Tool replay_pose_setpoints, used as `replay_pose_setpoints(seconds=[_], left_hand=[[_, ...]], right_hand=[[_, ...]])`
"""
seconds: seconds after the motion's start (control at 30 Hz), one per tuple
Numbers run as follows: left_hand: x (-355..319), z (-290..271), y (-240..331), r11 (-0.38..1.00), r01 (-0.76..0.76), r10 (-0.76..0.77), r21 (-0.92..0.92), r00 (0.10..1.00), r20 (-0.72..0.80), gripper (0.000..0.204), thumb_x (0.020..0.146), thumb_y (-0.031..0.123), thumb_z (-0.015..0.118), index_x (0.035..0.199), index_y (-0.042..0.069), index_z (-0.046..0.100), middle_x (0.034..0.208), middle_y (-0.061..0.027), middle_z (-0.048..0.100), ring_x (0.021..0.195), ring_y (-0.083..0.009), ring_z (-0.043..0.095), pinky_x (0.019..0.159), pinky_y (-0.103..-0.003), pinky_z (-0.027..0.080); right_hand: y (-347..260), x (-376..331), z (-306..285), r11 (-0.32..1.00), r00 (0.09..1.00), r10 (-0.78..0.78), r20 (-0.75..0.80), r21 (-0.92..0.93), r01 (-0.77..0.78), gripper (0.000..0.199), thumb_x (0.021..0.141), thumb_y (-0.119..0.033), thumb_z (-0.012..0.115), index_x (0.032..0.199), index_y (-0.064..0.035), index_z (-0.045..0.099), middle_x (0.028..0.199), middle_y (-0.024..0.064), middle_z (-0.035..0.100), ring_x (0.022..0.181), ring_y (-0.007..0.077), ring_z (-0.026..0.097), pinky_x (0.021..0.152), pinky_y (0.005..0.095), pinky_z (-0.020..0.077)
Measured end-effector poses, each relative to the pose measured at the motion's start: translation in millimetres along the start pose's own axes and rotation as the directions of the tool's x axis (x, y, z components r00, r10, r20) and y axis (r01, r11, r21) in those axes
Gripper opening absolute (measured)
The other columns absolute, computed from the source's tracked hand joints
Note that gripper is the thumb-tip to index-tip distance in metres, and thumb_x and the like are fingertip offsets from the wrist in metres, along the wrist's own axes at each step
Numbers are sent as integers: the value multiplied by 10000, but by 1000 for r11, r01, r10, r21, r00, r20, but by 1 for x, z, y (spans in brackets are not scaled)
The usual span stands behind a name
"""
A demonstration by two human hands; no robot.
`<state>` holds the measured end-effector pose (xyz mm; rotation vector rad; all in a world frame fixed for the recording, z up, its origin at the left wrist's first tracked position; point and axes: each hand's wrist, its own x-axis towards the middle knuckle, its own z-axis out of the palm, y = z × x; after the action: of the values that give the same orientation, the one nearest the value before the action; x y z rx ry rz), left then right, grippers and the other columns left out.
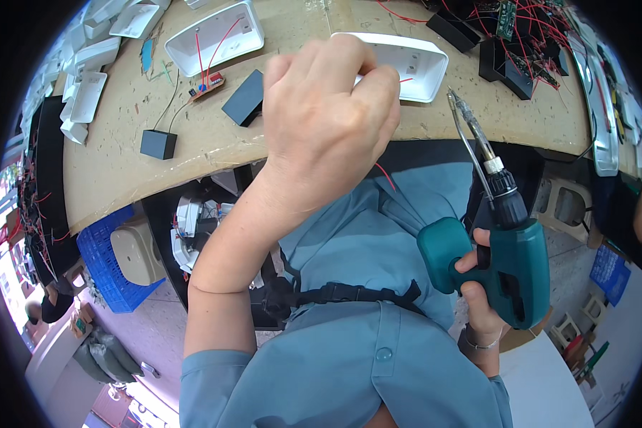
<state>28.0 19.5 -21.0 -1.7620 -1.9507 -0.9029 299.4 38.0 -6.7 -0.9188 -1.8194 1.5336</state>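
My left hand [328,100] is raised over the bench edge, its fingers curled into a closed grip; whatever is inside is hidden. A red wire [385,175] shows below its wrist. Behind it are a black box [243,98] and a white plastic housing [424,68], both partly covered. In my right hand [481,299] is a green pistol-shaped soldering gun [524,267], its metal tip and thin side tube pointing up toward the bench. To the left, a white housing [225,43] has red wires running to a small circuit board [208,87], which is wired to another black box [158,144].
White plastic housings [89,96] pile up at the far left of the bench [114,167]. Black boxes and circuit boards with tangled red wires [510,60] lie at the far right. Below stand a blue crate [110,264] and a beige stool [137,251].
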Motion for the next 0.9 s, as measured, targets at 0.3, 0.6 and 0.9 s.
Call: replay_pose_setpoints(seconds=[0.3,0.6,0.9], left_hand=[[26,-8,15,996,39,-43,80,998,51,68,729,45,651,743,7,597,904,-79,579,841,-201,555,821,-412,358],[14,56,-17,959,-183,62,-216,881,-470,83,655,36,641,693,6,575,881,-100,536,833,-253,517,785,-425,323],[20,59,-18,960,-256,157,-114,829,-536,93,635,28,633,684,-7,562,871,-114,521,819,-262,499,754,-385,329]], right_hand=[[-3,7,11,963,987,-50,154,-255,88,557,753,-182,744,1220,7,505,1137,145,594,817,129,597,729,262,477],[-5,16,32,991,1000,25,19,-134,-22,282,746,-154,758,948,-22,612,845,48,621,701,150,590,608,255,466],[1,19,38,984,1000,28,-6,-176,-29,259,745,-146,755,930,-35,611,833,40,611,704,155,581,622,255,453]])
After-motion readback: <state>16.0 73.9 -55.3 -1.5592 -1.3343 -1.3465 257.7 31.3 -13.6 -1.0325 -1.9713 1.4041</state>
